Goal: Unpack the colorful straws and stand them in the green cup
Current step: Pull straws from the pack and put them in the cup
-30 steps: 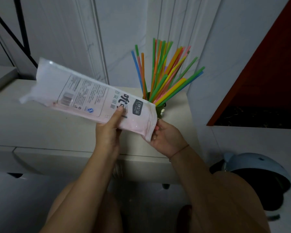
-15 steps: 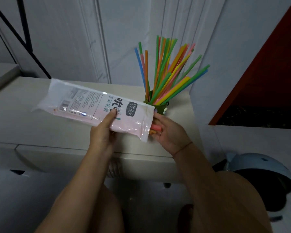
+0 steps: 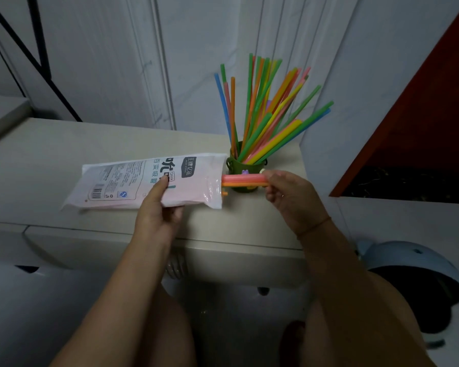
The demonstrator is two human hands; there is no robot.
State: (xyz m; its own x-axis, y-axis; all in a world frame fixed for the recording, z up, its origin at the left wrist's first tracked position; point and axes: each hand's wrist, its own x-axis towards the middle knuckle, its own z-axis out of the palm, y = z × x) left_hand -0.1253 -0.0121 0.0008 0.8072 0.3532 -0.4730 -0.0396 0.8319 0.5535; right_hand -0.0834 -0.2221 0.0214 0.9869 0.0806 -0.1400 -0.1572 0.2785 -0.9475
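A white and pink plastic straw packet lies nearly flat over the pale cabinet top. My left hand grips the packet near its middle, thumb on the printed face. My right hand pinches a few pink and orange straws that stick out of the packet's open right end. Just behind them stands the green cup, filled with several colorful straws fanning upward and to the right.
A white panelled wall runs behind the cabinet. A dark red panel stands at the right. A light blue round bin sits on the floor at lower right. My knees are below the cabinet's front edge.
The packet has come down from a raised tilt to nearly flat on the cabinet top. My right hand has drawn a few straws partway out of its open end, moving right.
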